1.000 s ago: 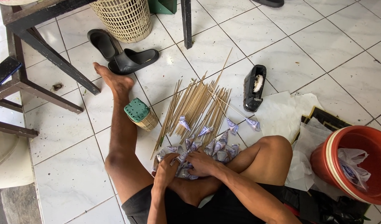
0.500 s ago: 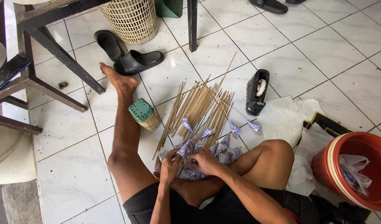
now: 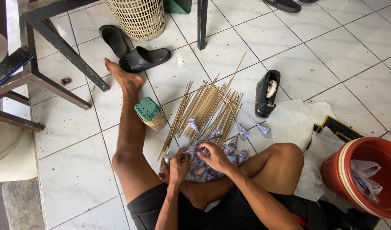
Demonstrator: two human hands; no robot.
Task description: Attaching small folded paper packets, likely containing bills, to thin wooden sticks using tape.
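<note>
Seated on the tiled floor [image 3: 76, 127], both hands' fingers pinch one folded paper cone [image 3: 193, 150]; bamboo sticks [image 3: 208, 106] fan out just beyond them, best drawn singly.

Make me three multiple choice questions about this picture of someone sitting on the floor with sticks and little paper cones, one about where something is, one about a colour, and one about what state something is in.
1. Where does the black tape dispenser lie?
A. To the right of the bundle of thin sticks
B. Inside the woven basket
C. On the chair

2. What colour is the bucket at the right edge?
A. Blue
B. Red-orange
C. White

3. What are the left hand and right hand doing?
A. Resting flat on the tiles
B. Lifting the bucket
C. Pinching a small paper cone together over the pile of cones

Answers:
1 A, the dispenser lies on the tiles just right of the sticks.
2 B, its wall and rim show red-orange.
3 C, both hands meet with fingers closed on a cone.
</note>
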